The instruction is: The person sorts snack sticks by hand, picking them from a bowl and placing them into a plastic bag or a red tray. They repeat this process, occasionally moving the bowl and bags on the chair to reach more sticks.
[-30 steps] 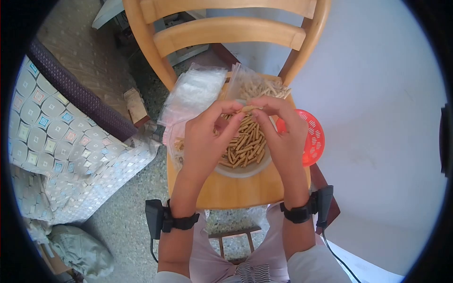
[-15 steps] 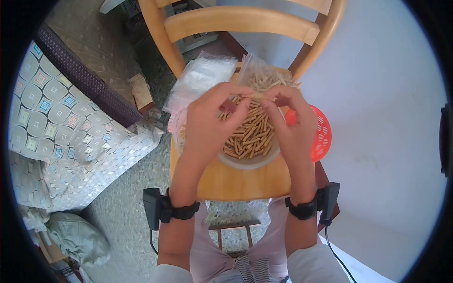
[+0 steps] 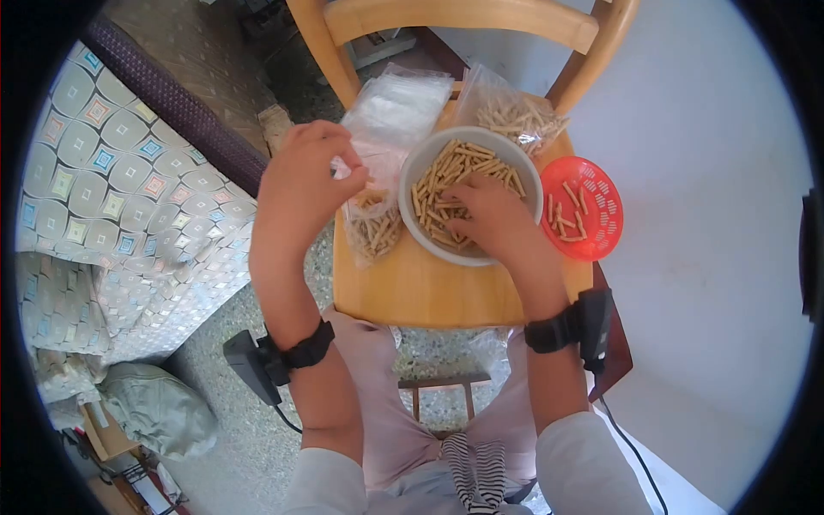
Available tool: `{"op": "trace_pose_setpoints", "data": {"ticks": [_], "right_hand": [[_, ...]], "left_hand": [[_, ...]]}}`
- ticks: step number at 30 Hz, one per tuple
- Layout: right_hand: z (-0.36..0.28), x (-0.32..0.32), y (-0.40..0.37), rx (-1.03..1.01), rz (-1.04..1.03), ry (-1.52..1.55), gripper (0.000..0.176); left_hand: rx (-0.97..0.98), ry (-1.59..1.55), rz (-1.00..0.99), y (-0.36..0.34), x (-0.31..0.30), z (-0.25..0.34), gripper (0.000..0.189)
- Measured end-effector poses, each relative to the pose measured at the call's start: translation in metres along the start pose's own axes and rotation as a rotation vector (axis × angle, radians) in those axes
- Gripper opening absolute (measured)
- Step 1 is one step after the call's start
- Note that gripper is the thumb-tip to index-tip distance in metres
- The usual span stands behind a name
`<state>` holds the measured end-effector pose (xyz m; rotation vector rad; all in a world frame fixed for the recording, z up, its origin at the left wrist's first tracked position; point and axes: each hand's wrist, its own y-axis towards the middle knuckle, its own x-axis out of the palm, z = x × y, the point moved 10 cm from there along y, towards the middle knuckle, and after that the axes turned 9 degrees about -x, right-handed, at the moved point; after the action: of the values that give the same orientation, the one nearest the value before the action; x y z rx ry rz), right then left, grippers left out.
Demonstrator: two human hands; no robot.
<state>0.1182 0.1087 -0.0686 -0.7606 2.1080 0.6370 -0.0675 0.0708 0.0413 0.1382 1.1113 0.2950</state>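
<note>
While left hand (image 3: 300, 176) hovers, right hand (image 3: 499, 216) touches sticks (image 3: 455, 165)

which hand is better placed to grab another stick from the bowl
Right hand, probably: its fingers reach among the sticks in the bowl; the left hand is outside, near a filled bag.

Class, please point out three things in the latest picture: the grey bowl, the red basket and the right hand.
Grey bowl (image 3: 407, 202): head view, left side of its rim.
Red basket (image 3: 602, 235): head view, bare inner wall.
Right hand (image 3: 496, 210): head view, back of the hand.
</note>
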Motion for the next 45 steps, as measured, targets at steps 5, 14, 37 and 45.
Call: {"op": "trace_pose_setpoints", "data": {"ticks": [5, 14, 37, 45], "right_hand": [[0.003, 0.014, 0.005, 0.026, -0.051, -0.103, 0.037], [0.001, 0.017, 0.007, -0.015, -0.049, -0.178, 0.021], [0.001, 0.015, 0.025, 0.035, 0.009, -0.100, 0.032], [-0.008, 0.012, 0.024, -0.048, 0.023, -0.275, 0.028]], "left_hand": [[-0.193, -0.017, -0.233, -0.006, 0.035, -0.029, 0.017], [-0.237, -0.103, -0.201, 0.004, 0.031, -0.033, 0.026], [-0.012, -0.057, -0.137, 0.014, 0.060, 0.011, 0.018], [0.006, -0.104, -0.113, 0.013, 0.067, 0.023, 0.019]]}}
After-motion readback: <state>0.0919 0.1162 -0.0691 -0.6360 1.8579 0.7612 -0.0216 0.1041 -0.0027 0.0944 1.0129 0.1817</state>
